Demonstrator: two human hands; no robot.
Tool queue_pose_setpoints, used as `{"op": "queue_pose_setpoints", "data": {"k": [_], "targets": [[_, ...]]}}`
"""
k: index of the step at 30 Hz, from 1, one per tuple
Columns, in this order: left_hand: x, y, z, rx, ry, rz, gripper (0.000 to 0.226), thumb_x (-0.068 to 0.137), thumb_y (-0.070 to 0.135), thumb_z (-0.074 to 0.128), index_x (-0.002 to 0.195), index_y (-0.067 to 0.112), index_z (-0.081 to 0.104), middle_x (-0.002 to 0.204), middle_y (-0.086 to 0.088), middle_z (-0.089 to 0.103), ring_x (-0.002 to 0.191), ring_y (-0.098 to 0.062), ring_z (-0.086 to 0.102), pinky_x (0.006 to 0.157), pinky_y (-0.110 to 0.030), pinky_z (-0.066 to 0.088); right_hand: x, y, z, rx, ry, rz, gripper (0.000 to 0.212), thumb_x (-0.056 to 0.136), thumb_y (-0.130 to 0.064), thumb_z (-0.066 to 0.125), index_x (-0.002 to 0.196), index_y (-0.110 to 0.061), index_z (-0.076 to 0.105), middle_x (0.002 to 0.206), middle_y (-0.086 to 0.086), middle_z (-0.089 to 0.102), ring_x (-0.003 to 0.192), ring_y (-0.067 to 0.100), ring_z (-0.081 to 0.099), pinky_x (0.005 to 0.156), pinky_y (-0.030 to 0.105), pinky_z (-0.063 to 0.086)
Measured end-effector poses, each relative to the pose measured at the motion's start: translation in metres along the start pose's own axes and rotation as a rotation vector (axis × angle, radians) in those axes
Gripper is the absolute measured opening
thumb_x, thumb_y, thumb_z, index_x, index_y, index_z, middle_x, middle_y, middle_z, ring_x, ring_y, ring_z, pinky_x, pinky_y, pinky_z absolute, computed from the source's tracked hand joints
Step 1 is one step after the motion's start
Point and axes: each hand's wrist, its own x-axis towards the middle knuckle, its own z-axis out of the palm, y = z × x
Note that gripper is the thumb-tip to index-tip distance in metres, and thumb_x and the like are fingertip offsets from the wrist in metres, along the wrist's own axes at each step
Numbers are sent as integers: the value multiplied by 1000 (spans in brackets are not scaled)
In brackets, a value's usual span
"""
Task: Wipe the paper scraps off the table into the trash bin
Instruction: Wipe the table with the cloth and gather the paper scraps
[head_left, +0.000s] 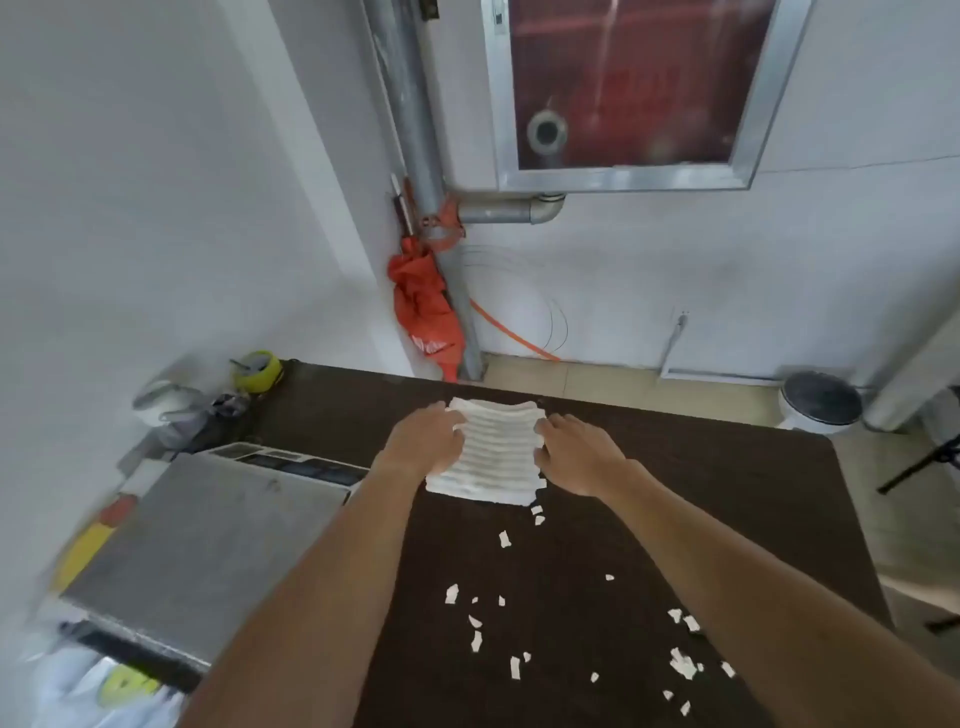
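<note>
Gripping soft white ribbed cloth by its side edges with left hand and right hand, far middle of dark brown table. Probably limp, light. Nearer, torn white paper scraps: likely featherweight, easily scattered.

Back in the corner we've got a grey pipe running down the wall with an orange fabric bundle hanging against it, plus a metal-framed cabinet with a red inside just to its right. Over on the left we see a flat grey box and a yellow tape roll near the wall.
</note>
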Motion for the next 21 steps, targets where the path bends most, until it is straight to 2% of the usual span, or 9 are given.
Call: {"op": "queue_pose_setpoints", "data": {"k": [3, 5, 8, 12, 14, 18, 21], "targets": [[7, -11, 25, 36, 4, 38, 43, 105, 27, 40, 147, 26, 51, 159, -2, 41, 142, -23, 43, 114, -38, 37, 11, -4, 21, -1, -34, -7, 44, 99, -37, 40, 136, -13, 47, 128, 6, 57, 115, 25, 54, 90, 41, 49], [11, -16, 46, 37, -17, 58, 46, 104, 26, 44, 150, 26, 47, 162, -1, 36, 146, -21, 39, 115, -38, 34, 17, -7, 37, -10, -64, -8, 45, 98, -38, 42, 136, -13, 46, 128, 5, 57, 115, 24, 54, 91, 40, 48], [21, -22, 75, 65, -51, 100, 57, 100, 17, 51, 155, 25, 37, 166, -2, 26, 151, -22, 28, 118, -40, 30, 24, -12, 66, 12, -71, -9, 56, 96, -41, 47, 144, -14, 38, 139, 5, 53, 124, 23, 51, 101, 39, 43], [35, -32, 111, 134, -92, 124, 72, 88, 11, 65, 153, 18, 35, 162, -6, 31, 148, -27, 29, 119, -45, 28, 34, -20, 100, 18, -150, 19, 63, 94, -44, 51, 147, -16, 32, 149, 2, 45, 134, 21, 45, 111, 38, 35], [40, -38, 127, 179, -16, 140, 73, 82, 12, 71, 148, 16, 41, 156, -7, 36, 145, -27, 33, 122, -47, 22, 40, -22, 110, -17, -160, 30, 64, 93, -43, 52, 147, -16, 34, 152, 2, 41, 137, 21, 42, 112, 38, 34], [47, -49, 145, 162, 148, 231, 62, 74, 3, 71, 133, 14, 54, 136, -7, 50, 130, -27, 47, 112, -42, 39, 58, -27, 112, -107, -133, 17, 65, 84, -31, 64, 142, -16, 38, 139, 2, 48, 123, 24, 50, 103, 38, 43], [58, -56, 141, 117, 213, 287, 46, 78, 4, 66, 123, 15, 60, 123, -6, 58, 118, -26, 55, 101, -38, 46, 73, -29, 109, -158, -143, -2, 57, 84, -24, 62, 137, -18, 42, 128, 2, 49, 113, 25, 52, 92, 37, 48]]}}
